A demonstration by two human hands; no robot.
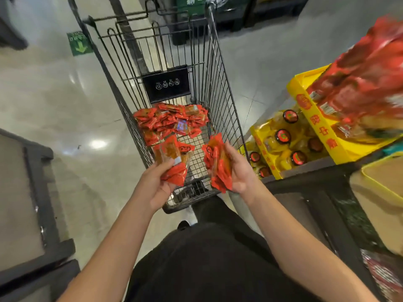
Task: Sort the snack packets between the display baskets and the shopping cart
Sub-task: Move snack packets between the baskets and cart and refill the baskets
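Shopping cart (220,88): dark wire mesh, long basket running away from the viewer, black placard on its far inner wall; a heap of small red-orange snack packets (172,122) lies on the cart floor at the far end, jumbled flat, one bluish packet among them; a second bunch of packets (174,162) is held above the near end of the cart, amber contents showing through clear windows; a third bunch (219,164) is held upright just right of it; yellow display basket (314,118) to the right, piled with red packets, blurred, possibly the same kind.

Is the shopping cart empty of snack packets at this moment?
No, a pile of red snack packets lies on the floor of the shopping cart, toward its far end.
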